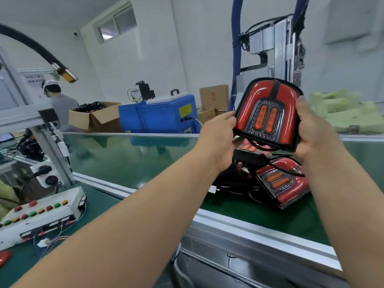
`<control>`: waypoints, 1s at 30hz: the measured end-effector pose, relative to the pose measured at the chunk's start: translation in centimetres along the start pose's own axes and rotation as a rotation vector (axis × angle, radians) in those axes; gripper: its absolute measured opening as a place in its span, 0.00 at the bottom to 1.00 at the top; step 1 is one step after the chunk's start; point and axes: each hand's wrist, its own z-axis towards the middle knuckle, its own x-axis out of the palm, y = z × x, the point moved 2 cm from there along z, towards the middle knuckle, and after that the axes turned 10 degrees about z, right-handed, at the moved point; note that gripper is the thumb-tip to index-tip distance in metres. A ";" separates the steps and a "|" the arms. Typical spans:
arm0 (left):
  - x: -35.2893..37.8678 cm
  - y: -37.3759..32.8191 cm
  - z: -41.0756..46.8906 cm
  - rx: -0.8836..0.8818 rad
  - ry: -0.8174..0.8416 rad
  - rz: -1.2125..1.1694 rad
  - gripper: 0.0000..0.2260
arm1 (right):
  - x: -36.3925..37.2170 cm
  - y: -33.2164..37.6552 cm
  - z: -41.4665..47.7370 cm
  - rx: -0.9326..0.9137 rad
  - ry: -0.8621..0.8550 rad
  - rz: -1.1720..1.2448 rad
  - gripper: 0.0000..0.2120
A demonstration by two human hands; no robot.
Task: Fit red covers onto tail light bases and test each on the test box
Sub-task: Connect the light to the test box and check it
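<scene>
I hold an assembled tail light, red cover on a black base with two orange lenses, up in the air over the green conveyor belt. My left hand grips its left edge and my right hand grips its right edge. Black wires hang from its underside. Below it on the belt lie two more red tail lights among tangled black cables. The white test box, with rows of red, green and yellow buttons, sits on the green bench at lower left.
An aluminium rail separates the bench from the belt. A metal frame post and a power socket stand at left. Beyond the belt are a blue machine, cardboard boxes, another person and green foam trays.
</scene>
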 end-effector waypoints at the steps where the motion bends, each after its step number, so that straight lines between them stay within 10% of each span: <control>1: 0.9 0.5 0.3 -0.002 0.024 0.017 0.18 | -0.9 0.5 0.2 -0.002 -0.018 -0.001 0.18; 13: 9.5 7.4 -0.4 -0.072 0.293 0.302 0.12 | -12.0 3.1 0.7 0.034 -0.273 -0.081 0.18; 30: 10.3 11.2 -2.8 -0.075 0.232 0.634 0.12 | -17.1 -0.4 1.5 0.124 -0.495 -0.601 0.23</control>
